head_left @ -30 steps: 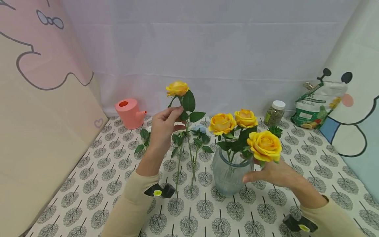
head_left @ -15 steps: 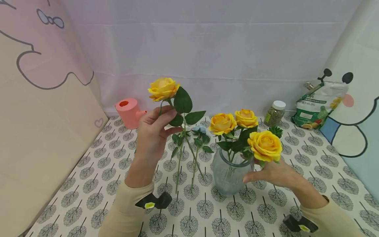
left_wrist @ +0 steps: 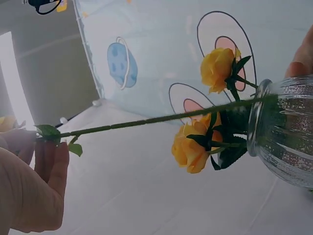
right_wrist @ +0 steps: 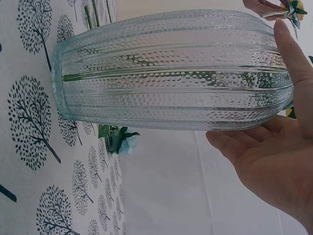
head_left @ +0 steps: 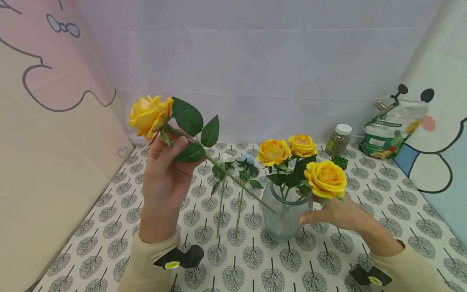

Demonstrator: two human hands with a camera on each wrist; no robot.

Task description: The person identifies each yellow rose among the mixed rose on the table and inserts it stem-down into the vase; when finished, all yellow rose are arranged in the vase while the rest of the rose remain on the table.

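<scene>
From the head view, the left hand (head_left: 164, 178) pinched a rose (head_left: 150, 115) just under its bloom, fingers curled round the stem, which slanted down to the rim of the vase (head_left: 282, 217); the bloom was up and well to the left of the vase. The right hand (head_left: 337, 213) lay against the vase's right side, thumb and fingers spread on the glass. Three yellow roses stood in the vase, and more stems (head_left: 230, 194) lay on the cloth (head_left: 109, 235) just left of it. A jar (head_left: 338, 140) and a bag (head_left: 392, 129) stood behind the vase, to the right. In the left wrist view, the fingers (left_wrist: 46, 161) gripped the stem (left_wrist: 161, 119), whose far end crossed the vase (left_wrist: 283, 132) mouth. In the right wrist view, the right hand (right_wrist: 274, 161) cupped the vase (right_wrist: 171, 68), fingers nearly straight along the ribbed glass.
</scene>
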